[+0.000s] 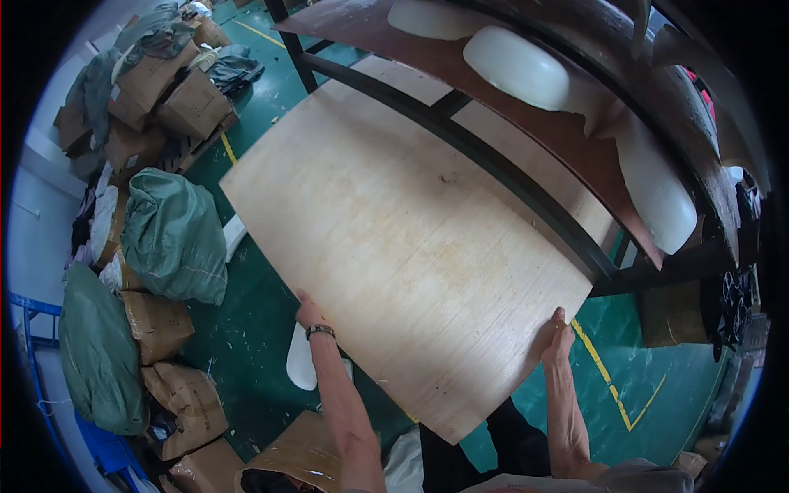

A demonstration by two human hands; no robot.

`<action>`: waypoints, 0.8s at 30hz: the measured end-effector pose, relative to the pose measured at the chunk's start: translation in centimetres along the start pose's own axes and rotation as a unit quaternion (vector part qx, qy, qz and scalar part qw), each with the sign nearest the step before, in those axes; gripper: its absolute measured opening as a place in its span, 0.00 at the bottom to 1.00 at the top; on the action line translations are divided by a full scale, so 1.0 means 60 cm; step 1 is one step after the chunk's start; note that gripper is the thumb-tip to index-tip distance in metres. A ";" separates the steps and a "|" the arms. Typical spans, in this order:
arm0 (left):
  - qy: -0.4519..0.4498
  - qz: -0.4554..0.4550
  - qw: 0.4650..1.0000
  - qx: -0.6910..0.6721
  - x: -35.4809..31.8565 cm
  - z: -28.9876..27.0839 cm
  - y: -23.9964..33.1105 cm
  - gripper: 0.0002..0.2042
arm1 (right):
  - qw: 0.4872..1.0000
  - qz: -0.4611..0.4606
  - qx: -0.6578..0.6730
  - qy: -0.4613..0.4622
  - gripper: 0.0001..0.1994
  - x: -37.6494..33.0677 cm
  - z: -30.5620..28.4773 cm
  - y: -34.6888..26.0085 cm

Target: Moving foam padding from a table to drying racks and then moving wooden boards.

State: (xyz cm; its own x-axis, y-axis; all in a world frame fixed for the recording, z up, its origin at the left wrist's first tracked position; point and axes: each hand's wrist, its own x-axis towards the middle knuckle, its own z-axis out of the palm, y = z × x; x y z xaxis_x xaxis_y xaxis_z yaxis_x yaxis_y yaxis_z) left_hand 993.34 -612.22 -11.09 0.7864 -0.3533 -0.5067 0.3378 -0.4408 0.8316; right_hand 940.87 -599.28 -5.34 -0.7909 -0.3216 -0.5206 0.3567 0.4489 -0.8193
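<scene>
A large pale plywood board (394, 238) fills the middle of the head view, tilted. My left hand (310, 314), with a bracelet at the wrist, grips its left edge. On the right edge is my right hand (559, 338), its thumb on top and its fingers hidden beneath. The board's far part passes under the dark metal frame of a rack (460, 140). Above that, a reddish-brown shelf panel (501, 103) bears white rounded moulded pieces (518, 70).
Cardboard boxes (193, 103) and green sacks (177, 234) are piled along the left. An open carton (300, 452) stands near my left forearm. A white piece (301, 361) lies below the board. Yellow lines (604, 370) mark the green floor (657, 353).
</scene>
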 end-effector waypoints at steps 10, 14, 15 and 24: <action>-0.005 0.087 0.995 -0.058 -0.088 -0.119 0.047 0.18 | 0.994 0.063 0.042 -0.076 0.24 -0.003 -0.074 0.127; 0.032 0.062 0.993 -0.100 -0.064 -0.262 -0.031 0.18 | 0.978 0.086 0.138 -0.132 0.23 -0.098 -0.081 0.149; 0.035 0.053 0.994 -0.094 -0.074 -0.287 -0.039 0.18 | 0.980 0.087 0.128 -0.127 0.23 -0.111 -0.107 0.149; 0.141 0.068 0.978 -0.137 -0.244 -0.536 -0.044 0.22 | 0.955 0.193 0.016 -0.224 0.24 -0.211 -0.208 0.063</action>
State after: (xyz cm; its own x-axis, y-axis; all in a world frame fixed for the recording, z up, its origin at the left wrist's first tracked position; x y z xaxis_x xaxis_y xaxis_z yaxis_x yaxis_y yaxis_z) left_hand 997.56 -579.34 1.44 0.9319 -0.1343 -0.3368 0.3161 -0.1543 0.9361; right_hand 946.00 -583.11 1.14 -0.3074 -0.4659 -0.8297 0.5996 0.5822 -0.5491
